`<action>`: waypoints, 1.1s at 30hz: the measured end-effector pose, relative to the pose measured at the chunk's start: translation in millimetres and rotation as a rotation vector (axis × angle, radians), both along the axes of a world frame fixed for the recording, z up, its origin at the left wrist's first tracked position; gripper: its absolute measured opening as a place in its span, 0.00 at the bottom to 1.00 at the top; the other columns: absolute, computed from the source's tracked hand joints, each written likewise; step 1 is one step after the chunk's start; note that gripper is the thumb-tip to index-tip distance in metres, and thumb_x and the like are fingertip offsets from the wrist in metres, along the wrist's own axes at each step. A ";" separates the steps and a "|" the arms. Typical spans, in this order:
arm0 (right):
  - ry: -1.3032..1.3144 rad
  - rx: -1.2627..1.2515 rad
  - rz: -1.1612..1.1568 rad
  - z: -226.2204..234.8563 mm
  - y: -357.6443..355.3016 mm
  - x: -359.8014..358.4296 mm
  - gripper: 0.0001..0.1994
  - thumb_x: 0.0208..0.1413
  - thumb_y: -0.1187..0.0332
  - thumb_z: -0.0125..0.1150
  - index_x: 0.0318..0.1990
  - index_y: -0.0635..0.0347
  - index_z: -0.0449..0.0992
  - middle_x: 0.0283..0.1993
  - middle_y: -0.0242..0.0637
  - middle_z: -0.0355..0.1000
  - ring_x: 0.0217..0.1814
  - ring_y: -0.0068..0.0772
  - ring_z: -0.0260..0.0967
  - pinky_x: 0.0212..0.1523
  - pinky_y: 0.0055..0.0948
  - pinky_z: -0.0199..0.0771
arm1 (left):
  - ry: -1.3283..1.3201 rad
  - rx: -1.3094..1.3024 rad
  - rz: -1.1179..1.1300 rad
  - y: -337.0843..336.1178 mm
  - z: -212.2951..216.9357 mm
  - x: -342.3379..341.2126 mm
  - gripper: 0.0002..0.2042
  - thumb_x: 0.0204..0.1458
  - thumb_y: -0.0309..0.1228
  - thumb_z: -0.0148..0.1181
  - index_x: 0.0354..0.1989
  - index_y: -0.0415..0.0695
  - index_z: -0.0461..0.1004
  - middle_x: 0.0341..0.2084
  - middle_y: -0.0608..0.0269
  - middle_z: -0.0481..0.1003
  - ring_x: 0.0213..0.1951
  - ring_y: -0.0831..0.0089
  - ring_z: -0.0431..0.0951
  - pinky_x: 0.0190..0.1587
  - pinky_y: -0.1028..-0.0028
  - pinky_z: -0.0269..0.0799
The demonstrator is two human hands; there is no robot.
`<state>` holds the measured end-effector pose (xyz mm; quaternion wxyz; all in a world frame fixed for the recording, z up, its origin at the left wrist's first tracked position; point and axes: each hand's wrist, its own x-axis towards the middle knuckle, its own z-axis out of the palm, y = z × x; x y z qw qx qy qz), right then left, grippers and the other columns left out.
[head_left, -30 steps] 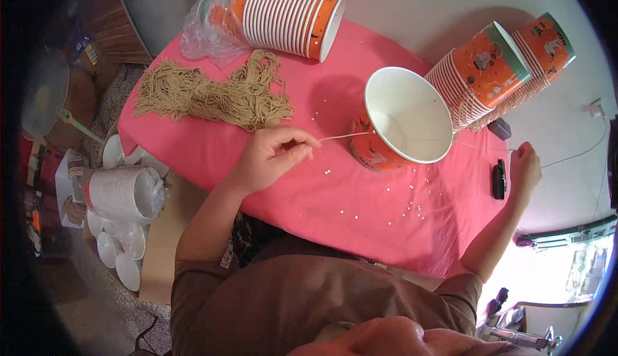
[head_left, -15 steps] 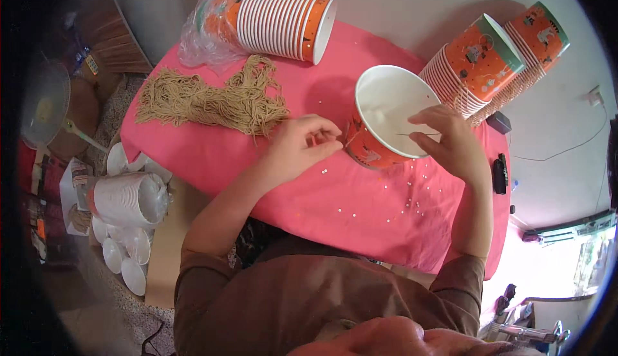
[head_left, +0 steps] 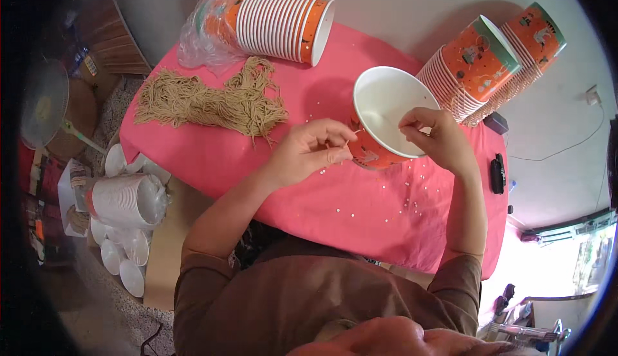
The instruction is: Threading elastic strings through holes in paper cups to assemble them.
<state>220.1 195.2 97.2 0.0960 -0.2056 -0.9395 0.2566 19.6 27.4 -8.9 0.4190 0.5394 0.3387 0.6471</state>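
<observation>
I see one orange bucket (head_left: 388, 110) on the pink table (head_left: 360, 234). The left hand (head_left: 313, 150) is beside it, fingers curled near a string (head_left: 358, 132); the right hand (head_left: 441, 140) is over its rim, fingertips close together. What either hand pinches, I cannot tell.

We take this for a home workroom: a pink-covered table (head_left: 309, 205), stacked paper buckets (head_left: 278, 24) (some in plastic wrap (head_left: 207, 50)), tan cord (head_left: 212, 106).
</observation>
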 end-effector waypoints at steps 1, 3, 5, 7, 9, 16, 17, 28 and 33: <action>0.069 0.024 0.005 -0.3 -3.6 -2.9 0.03 0.53 0.76 0.59 0.35 0.65 0.76 0.30 0.33 0.75 0.33 0.22 0.71 0.34 0.22 0.69 | 0.002 0.002 0.004 -0.5 0.1 -3.2 0.11 0.56 0.22 0.56 0.48 0.38 0.71 0.33 0.65 0.78 0.34 0.83 0.74 0.37 0.79 0.71; 0.135 0.052 0.008 -1.8 -9.4 -8.7 0.03 0.53 0.77 0.59 0.34 0.65 0.76 0.30 0.34 0.75 0.33 0.22 0.71 0.34 0.22 0.69 | 0.014 -0.075 -0.061 1.7 7.2 -8.4 0.14 0.56 0.21 0.54 0.51 0.36 0.70 0.42 0.57 0.78 0.37 0.77 0.77 0.38 0.78 0.73; 0.334 0.092 0.066 -4.4 -14.3 -13.9 0.04 0.52 0.74 0.61 0.34 0.64 0.76 0.30 0.41 0.74 0.29 0.33 0.72 0.31 0.30 0.71 | -0.066 -0.047 -0.052 5.9 12.5 -9.1 0.13 0.56 0.22 0.53 0.50 0.35 0.71 0.43 0.56 0.78 0.38 0.76 0.78 0.39 0.78 0.73; 0.355 0.082 0.071 -1.2 -21.4 -15.5 0.03 0.52 0.77 0.60 0.35 0.65 0.76 0.30 0.39 0.74 0.30 0.30 0.71 0.32 0.28 0.70 | -0.096 -0.073 0.070 9.7 19.7 -7.2 0.11 0.57 0.22 0.53 0.47 0.36 0.73 0.43 0.55 0.78 0.38 0.75 0.79 0.39 0.78 0.73; 0.367 0.074 0.076 5.1 -25.9 -18.7 0.04 0.51 0.80 0.60 0.35 0.66 0.76 0.30 0.37 0.73 0.31 0.27 0.69 0.33 0.25 0.68 | -0.039 -0.092 0.144 11.4 27.0 -5.6 0.10 0.57 0.23 0.54 0.46 0.36 0.74 0.41 0.56 0.79 0.37 0.76 0.78 0.38 0.79 0.73; 0.355 0.224 0.323 20.3 -35.8 -35.5 0.05 0.50 0.81 0.59 0.35 0.65 0.75 0.27 0.36 0.70 0.24 0.29 0.66 0.26 0.25 0.65 | 0.115 0.012 0.476 23.6 29.8 -2.1 0.06 0.58 0.26 0.57 0.39 0.35 0.75 0.30 0.66 0.78 0.32 0.82 0.76 0.34 0.81 0.70; 0.357 0.215 0.331 19.8 -35.7 -38.6 0.04 0.51 0.80 0.60 0.35 0.65 0.75 0.27 0.36 0.69 0.24 0.28 0.66 0.26 0.24 0.65 | 0.115 0.012 0.476 25.5 28.8 -2.2 0.06 0.58 0.26 0.57 0.39 0.35 0.75 0.30 0.66 0.78 0.32 0.82 0.76 0.34 0.81 0.70; 0.330 0.083 0.285 16.1 -26.6 -67.3 0.05 0.51 0.73 0.61 0.33 0.66 0.74 0.27 0.45 0.72 0.28 0.42 0.72 0.30 0.34 0.70 | -0.164 -0.157 0.103 26.6 24.4 -0.3 0.09 0.59 0.32 0.56 0.36 0.37 0.75 0.21 0.75 0.68 0.22 0.88 0.62 0.23 0.83 0.57; 0.301 0.077 0.299 11.6 -26.0 -69.4 0.04 0.51 0.77 0.61 0.36 0.65 0.76 0.30 0.36 0.72 0.30 0.25 0.69 0.31 0.25 0.67 | -0.197 -0.167 0.106 26.1 24.5 2.2 0.10 0.59 0.34 0.57 0.37 0.38 0.75 0.21 0.75 0.68 0.20 0.89 0.60 0.21 0.85 0.52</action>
